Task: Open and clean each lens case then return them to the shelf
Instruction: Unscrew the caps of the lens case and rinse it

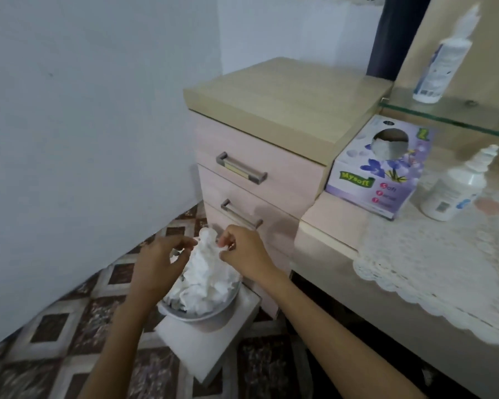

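Tissue [205, 272] overfills the bowl [202, 316] at 6 o'clock. Your right hand [242, 251] pinches its peak; left hand [156, 263] grip unclear, blurred. Tugging could spill wads.

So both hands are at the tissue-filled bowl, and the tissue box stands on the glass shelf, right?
No: the head view shows the tissue box on the tabletop under the glass shelf. The left hand and right hand are at the bowl.

Soft, cool light fills my view, with faint shadows beside the drawer handles [241, 168]. My left hand [156, 264] and right hand [244, 253] look blurred, and the wide lens bends the wall [69, 139] near the edges.
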`<state>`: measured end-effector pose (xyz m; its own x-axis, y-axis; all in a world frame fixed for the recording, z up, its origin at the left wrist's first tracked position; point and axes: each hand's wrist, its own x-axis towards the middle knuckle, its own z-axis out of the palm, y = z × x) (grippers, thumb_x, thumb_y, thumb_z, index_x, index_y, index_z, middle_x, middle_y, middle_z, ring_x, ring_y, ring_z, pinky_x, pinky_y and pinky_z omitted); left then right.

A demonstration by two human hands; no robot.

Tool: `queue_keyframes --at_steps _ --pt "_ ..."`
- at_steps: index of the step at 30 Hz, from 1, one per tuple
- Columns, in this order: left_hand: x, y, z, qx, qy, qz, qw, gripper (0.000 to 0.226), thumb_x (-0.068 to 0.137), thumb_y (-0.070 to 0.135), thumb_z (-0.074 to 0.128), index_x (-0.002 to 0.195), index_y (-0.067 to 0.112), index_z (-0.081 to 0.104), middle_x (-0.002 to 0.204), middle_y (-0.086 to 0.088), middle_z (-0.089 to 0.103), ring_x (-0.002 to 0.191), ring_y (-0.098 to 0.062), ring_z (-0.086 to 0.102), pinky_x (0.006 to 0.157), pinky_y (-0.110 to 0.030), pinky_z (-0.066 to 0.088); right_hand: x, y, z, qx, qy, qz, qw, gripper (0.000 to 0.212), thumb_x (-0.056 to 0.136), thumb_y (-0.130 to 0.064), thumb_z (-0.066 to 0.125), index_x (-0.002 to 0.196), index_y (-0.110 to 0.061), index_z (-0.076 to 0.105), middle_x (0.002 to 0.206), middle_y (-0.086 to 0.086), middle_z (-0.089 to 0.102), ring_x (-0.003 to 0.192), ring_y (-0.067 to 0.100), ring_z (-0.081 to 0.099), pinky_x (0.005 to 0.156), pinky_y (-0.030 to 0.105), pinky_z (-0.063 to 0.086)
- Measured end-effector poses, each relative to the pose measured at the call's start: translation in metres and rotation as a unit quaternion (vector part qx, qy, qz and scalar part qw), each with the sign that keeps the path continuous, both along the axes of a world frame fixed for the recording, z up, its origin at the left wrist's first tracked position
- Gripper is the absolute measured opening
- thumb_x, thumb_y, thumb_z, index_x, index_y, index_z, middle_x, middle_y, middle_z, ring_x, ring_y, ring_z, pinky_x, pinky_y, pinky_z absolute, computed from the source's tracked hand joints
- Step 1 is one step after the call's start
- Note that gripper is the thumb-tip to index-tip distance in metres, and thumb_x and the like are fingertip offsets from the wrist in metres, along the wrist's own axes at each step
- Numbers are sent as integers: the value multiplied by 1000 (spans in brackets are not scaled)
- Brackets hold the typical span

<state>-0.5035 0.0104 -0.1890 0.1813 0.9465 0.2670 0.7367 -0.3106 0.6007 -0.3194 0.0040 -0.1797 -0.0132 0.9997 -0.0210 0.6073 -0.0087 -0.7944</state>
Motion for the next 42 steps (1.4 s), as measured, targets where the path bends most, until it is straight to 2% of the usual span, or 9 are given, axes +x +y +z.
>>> queue_keyframes --at_steps 4,6,10,15,18,24,31,36,42 --pt "-24 4 -36 -30 -8 29 999 23 81 7 68 93 26 72 92 11 71 83 -12 65 75 -32 52 -24 18 -44 -39 -9 -21 999 17 76 -4 67 88 -16 65 93 -4 65 84 10 58 75 22 48" --pt "-33 4 -49 -44 -8 43 998 22 80 7 68 94 25 72 94 7 72 84 -16 66 78 -39 53 -35 23 -58 -48 -20 -26 998 15 76 -5 67 88 -14 64 94 -2 66 86 12 59 75 23 47" --pt "-44 5 -71 -68 3 71 995 22 82 11 66 95 27 72 96 10 71 90 -13 65 78 -35 53 -58 31 -79 -59 -45 -34 997 13 78 -4 67 79 -15 60 90 2 66 78 15 57 69 26 46" --pt "-54 6 -92 -97 -12 73 993 25 81 5 65 96 23 72 96 9 71 90 -13 64 78 -33 53 -76 41 -101 -142 55 -62 986 32 77 13 58 65 -17 57 94 16 65 80 30 66 63 41 59" --pt "-59 6 -102 -108 -4 70 992 27 81 7 65 99 25 71 99 9 71 92 -15 64 79 -38 54 -80 44 -114 -183 115 -70 974 26 77 18 54 79 -7 63 99 16 61 82 30 65 61 36 60" --pt "-60 7 -120 -149 -14 66 987 29 81 6 65 104 24 70 108 4 68 100 -18 62 86 -39 50 -83 43 -129 -207 63 9 976 42 83 10 53 122 -3 62 124 12 62 116 25 56 99 36 47" --pt "-53 1 -129 -179 -36 57 981 29 82 5 65 107 20 69 111 0 67 95 -15 58 78 -29 44 -83 38 -132 -178 35 36 983 43 88 8 44 125 -4 59 129 11 60 118 25 55 101 35 45" --pt "-48 0 -128 -169 -25 56 984 31 84 6 65 112 18 67 116 -4 65 103 -20 58 83 -31 44 -76 39 -118 -134 79 5 988 40 86 5 48 120 -9 64 123 6 64 111 21 60 93 41 52" --pt "-36 4 -115 -144 -6 55 988 34 85 9 65 117 21 62 122 -4 62 105 -21 57 86 -37 49 -49 30 -89 -118 63 20 991 40 86 -5 55 125 -15 62 125 0 62 107 13 59 97 33 49"
